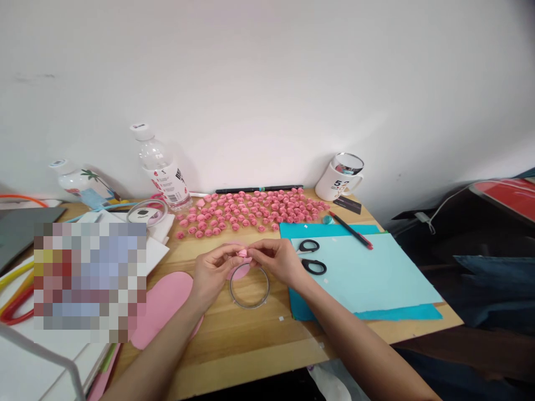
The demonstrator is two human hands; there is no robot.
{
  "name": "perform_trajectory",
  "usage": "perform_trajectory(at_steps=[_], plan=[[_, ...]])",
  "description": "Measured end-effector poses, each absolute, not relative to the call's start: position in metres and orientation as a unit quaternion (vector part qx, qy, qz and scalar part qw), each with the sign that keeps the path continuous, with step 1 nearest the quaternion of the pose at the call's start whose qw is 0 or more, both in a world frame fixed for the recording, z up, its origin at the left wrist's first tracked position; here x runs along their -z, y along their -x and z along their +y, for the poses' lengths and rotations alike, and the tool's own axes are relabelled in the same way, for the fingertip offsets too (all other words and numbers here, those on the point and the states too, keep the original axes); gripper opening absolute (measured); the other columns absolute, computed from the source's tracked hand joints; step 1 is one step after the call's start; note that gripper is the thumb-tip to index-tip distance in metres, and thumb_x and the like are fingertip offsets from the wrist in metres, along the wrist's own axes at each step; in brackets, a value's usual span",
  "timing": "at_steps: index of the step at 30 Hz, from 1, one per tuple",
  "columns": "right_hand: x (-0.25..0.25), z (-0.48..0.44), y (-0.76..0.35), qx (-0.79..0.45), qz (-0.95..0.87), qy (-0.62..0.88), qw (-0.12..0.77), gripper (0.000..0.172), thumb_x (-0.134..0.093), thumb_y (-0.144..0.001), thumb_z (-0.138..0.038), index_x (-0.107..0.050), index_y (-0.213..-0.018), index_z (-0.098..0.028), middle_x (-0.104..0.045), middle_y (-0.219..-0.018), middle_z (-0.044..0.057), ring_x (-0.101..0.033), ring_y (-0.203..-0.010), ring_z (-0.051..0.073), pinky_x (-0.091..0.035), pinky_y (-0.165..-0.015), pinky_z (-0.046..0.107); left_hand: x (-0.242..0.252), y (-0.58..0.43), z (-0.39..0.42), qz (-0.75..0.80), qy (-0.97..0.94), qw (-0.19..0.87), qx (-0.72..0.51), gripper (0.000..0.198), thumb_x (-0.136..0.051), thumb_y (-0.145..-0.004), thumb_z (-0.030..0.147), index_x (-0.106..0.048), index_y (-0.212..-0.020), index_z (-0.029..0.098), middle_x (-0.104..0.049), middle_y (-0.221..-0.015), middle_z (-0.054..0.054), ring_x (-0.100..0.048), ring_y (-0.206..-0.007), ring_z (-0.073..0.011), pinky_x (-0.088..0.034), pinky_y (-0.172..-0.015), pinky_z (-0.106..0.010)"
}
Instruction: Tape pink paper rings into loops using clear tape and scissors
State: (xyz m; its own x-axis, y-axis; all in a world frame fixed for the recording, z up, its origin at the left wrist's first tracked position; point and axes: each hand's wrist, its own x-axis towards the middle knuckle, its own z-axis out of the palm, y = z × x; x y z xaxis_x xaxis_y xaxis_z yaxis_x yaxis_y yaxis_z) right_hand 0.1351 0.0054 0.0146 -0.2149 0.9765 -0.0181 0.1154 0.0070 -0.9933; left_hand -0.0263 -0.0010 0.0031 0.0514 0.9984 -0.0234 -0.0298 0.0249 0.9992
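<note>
Between the fingertips of both hands is a small pink paper rose [242,253], held just above the table. My left hand [215,268] pinches it from the left, and my right hand [276,257] grips it from the right. Below the hands lies a roll of clear tape [249,305], seen as a ring. Partly hidden behind the fingers is a pink paper piece [238,272]. A larger pink paper shape [165,306] rests under my left forearm. Many finished pink paper roses [251,209] are spread beyond my hands.
Black-handled scissors [313,266] lie on light blue paper [368,273] at the right, near a red-and-black pen [351,229]. A white mug [334,179] and a clear bottle [161,172] stand by the wall. Papers [156,250] are piled at left.
</note>
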Motion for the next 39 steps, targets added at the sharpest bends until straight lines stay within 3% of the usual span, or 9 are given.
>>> perform_trajectory(at_steps=[8,20,39], plan=[[-0.008,0.005,-0.136,-0.507,-0.607,0.465,0.397,0.021,-0.057,-0.078,-0.031,-0.071,-0.083,-0.017,-0.069,-0.065,0.003,-0.065,-0.060,0.014,-0.051,-0.059,0.024,-0.007,0.025,0.000,0.492,-0.557,0.467,-0.479,0.013,-0.073,-0.064,0.028,-0.073,-0.074,0.019,-0.072,-0.078,-0.003,-0.064,-0.070,-0.0162,-0.051,-0.068,-0.026],[-0.011,0.008,-0.138,-0.583,-0.552,0.439,0.405,0.035,-0.066,-0.068,-0.048,-0.069,-0.074,-0.014,-0.068,-0.062,0.002,-0.065,-0.058,0.014,-0.055,-0.061,0.027,-0.013,0.024,-0.003,0.482,-0.589,0.440,-0.477,0.008,-0.069,-0.068,0.026,-0.072,-0.073,0.020,-0.070,-0.079,-0.003,-0.062,-0.074,-0.0162,-0.049,-0.072,-0.027],[-0.017,0.009,-0.142,-0.593,-0.564,0.423,0.388,0.029,-0.063,-0.073,-0.042,-0.068,-0.077,-0.014,-0.067,-0.060,0.002,-0.065,-0.058,0.013,-0.053,-0.059,0.026,-0.012,0.025,-0.002,0.472,-0.505,0.537,-0.484,0.013,-0.073,-0.063,0.025,-0.072,-0.074,0.017,-0.072,-0.082,-0.005,-0.065,-0.077,-0.0186,-0.051,-0.073,-0.028]])
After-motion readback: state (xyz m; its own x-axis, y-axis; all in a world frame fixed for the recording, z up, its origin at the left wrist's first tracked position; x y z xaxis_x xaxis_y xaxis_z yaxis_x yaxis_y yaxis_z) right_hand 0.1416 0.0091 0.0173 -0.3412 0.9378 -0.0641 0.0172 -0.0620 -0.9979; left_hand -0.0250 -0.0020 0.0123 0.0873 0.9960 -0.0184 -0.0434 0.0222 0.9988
